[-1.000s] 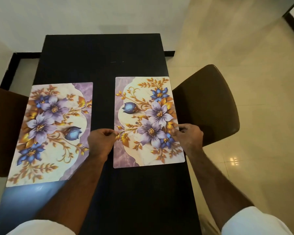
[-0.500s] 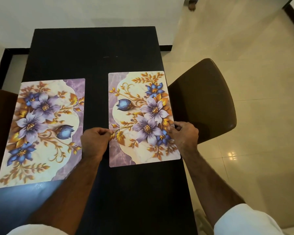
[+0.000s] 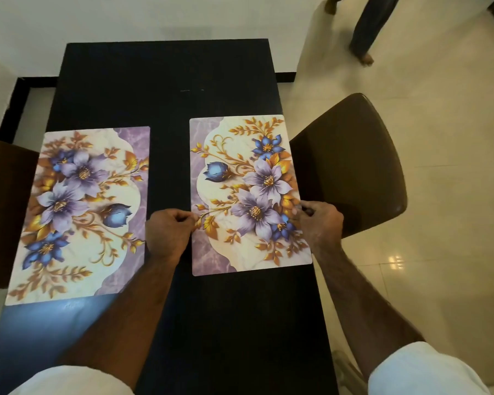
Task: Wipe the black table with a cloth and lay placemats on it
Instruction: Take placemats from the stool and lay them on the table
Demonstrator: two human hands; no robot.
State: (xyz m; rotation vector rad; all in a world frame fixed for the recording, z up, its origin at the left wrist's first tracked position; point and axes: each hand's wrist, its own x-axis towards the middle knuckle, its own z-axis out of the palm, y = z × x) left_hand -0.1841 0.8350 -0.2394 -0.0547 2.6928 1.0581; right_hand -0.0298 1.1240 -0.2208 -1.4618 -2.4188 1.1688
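Two floral placemats lie flat on the black table (image 3: pixel 169 89). The left placemat (image 3: pixel 80 212) sits along the table's left edge. The right placemat (image 3: pixel 248 192) lies at the table's right edge. My left hand (image 3: pixel 169 232) pinches the right placemat's left edge with curled fingers. Across the mat, my right hand (image 3: pixel 320 223) pinches its right edge. No cloth is in view.
A brown chair (image 3: pixel 351 166) stands right of the table, close to the right placemat. Another brown chair (image 3: pixel 6 209) is at the left edge. A person's legs (image 3: pixel 368 27) stand on the tiled floor at the top right. A white wall is behind the table.
The view has shifted, and a person's legs have come into sight at the top right. Both hands keep their hold on the right placemat, which has barely moved.
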